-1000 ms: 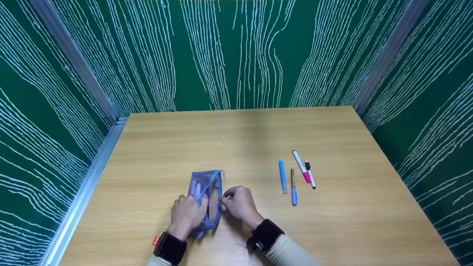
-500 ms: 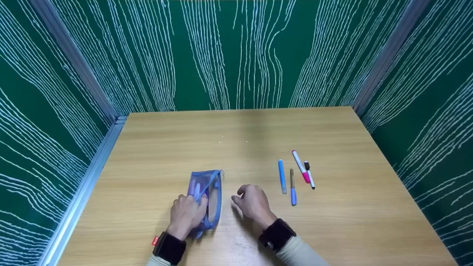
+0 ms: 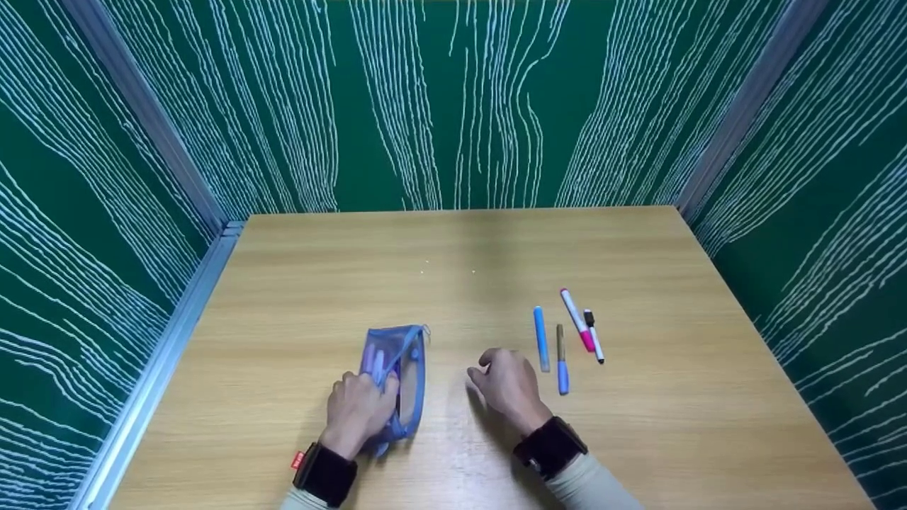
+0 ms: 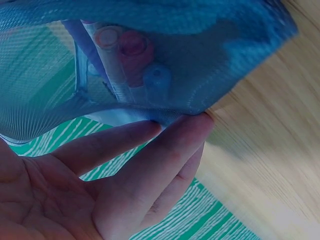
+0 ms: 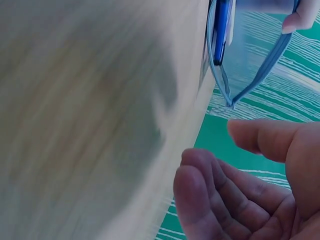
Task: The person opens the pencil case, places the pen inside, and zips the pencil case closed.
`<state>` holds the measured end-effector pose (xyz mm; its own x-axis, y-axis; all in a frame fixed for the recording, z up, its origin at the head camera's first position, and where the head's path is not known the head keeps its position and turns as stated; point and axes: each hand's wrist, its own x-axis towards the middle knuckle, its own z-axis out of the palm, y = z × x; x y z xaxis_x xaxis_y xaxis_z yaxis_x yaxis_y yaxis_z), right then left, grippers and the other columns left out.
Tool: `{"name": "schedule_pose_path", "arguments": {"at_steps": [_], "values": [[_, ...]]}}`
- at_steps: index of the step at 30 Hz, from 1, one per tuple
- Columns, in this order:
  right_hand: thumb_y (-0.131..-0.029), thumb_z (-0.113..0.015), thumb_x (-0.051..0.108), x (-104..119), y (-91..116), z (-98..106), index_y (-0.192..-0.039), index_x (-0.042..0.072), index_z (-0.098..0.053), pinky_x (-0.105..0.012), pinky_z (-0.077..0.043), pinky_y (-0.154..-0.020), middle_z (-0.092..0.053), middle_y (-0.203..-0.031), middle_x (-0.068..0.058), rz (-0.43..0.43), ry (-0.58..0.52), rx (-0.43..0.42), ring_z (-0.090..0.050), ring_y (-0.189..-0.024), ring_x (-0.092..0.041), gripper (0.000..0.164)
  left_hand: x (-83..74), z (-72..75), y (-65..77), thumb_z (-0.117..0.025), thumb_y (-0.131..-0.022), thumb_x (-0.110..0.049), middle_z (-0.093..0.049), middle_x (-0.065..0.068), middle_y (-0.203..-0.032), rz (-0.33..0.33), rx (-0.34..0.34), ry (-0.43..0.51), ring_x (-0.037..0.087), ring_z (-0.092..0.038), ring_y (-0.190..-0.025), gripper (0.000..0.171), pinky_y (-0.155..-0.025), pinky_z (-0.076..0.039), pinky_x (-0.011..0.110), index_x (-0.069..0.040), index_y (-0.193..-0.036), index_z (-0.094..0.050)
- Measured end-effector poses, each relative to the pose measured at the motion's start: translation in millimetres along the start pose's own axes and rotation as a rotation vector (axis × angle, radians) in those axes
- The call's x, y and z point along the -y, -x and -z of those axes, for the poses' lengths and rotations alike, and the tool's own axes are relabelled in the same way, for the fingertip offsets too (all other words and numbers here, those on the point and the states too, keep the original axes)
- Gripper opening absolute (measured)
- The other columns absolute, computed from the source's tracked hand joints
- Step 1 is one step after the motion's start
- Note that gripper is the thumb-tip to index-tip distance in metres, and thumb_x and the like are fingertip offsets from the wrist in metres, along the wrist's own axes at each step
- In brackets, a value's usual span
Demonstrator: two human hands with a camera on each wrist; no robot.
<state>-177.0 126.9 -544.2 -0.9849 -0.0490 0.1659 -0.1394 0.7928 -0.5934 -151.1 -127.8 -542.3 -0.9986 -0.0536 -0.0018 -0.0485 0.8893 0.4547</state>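
Note:
A blue mesh pencil case [image 3: 419, 386] lies on the table with its zipped mouth spread toward the right. My left hand [image 3: 360, 407] pinches its near-left edge between thumb and fingers. Through the mesh [image 4: 225, 70] in the left wrist view, several pens and markers [image 4: 131, 55] show inside, with white, pink and blue ends. A dark blue pen [image 5: 221, 32] shows within the case's mouth in the right wrist view. My right hand [image 3: 509, 386] hovers over the table between the case and the loose pens, fingers loosely bent, thumb and fingertips apart, holding nothing.
Right of my right hand lie a light blue marker [image 3: 541, 338], a pen with a gold-brown barrel and blue end [image 3: 562, 368], a white-and-pink marker [image 3: 577, 317] and a thin black-and-white marker [image 3: 595, 338]. Green walls with white lines surround the wooden table [image 3: 319, 276].
My right hand has let go of the pencil case's right rim and moved right, toward the loose pens. The left hand and the case have stayed in place.

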Motion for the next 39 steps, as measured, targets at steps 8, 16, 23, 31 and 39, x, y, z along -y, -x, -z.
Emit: {"name": "schedule_pose_path", "arguments": {"at_steps": [8, 16, 23, 31, 39], "values": [[-0.083, -0.083, 0.023, -12, -3, 9, -0.091, 0.003, -0.078, -0.040, -0.056, -0.062, -0.075, -0.084, -0.011, -0.008, 0.023, -0.051, -0.069, -0.065, -0.022, 0.022, 0.3, 1.2, -0.8, -0.046, -0.102, -0.045, -0.053, 0.013, -0.077, 0.001, 0.019, 0.008, 0.027, -0.052, -0.067, 0.053, -0.059, -0.043, 0.043, -0.012, -0.060, -0.050], [-0.084, -0.082, 0.024, -20, -8, 20, -0.093, 0.003, -0.077, -0.042, -0.056, -0.062, -0.075, -0.086, -0.014, -0.034, 0.060, -0.071, -0.069, -0.067, -0.024, 0.024, 0.6, 0.0, -1.0, -0.046, -0.101, -0.044, -0.052, 0.013, -0.075, 0.006, -0.003, -0.003, 0.029, -0.052, -0.065, 0.054, -0.059, -0.044, 0.044, -0.012, -0.057, -0.051], [-0.082, -0.083, 0.024, -29, -13, 30, -0.094, 0.001, -0.077, -0.049, -0.056, -0.063, -0.075, -0.084, -0.018, -0.043, 0.087, -0.111, -0.070, -0.066, -0.031, 0.026, 0.1, 0.3, -0.6, -0.046, -0.100, -0.044, -0.053, 0.014, -0.076, 0.007, -0.010, -0.005, 0.029, -0.053, -0.065, 0.054, -0.059, -0.045, 0.045, -0.011, -0.058, -0.051], [-0.083, -0.083, 0.023, -38, -18, 41, -0.097, -0.001, -0.075, -0.049, -0.055, -0.063, -0.073, -0.084, -0.022, -0.068, 0.115, -0.116, -0.069, -0.068, -0.037, 0.029, -1.1, 2.0, -1.0, -0.046, -0.101, -0.045, -0.052, 0.013, -0.076, 0.011, 0.004, 0.013, 0.028, -0.052, -0.066, 0.054, -0.059, -0.043, 0.044, -0.012, -0.059, -0.050], [-0.083, -0.082, 0.022, -51, -25, 50, -0.089, 0.000, -0.075, -0.048, -0.053, -0.060, -0.073, -0.082, -0.018, -0.066, 0.166, -0.131, -0.068, -0.067, -0.034, 0.023, -1.2, 1.2, -0.6, -0.046, -0.101, -0.045, -0.053, 0.013, -0.076, 0.010, 0.004, 0.004, 0.028, -0.052, -0.066, 0.054, -0.058, -0.044, 0.043, -0.012, -0.058, -0.049]]}}
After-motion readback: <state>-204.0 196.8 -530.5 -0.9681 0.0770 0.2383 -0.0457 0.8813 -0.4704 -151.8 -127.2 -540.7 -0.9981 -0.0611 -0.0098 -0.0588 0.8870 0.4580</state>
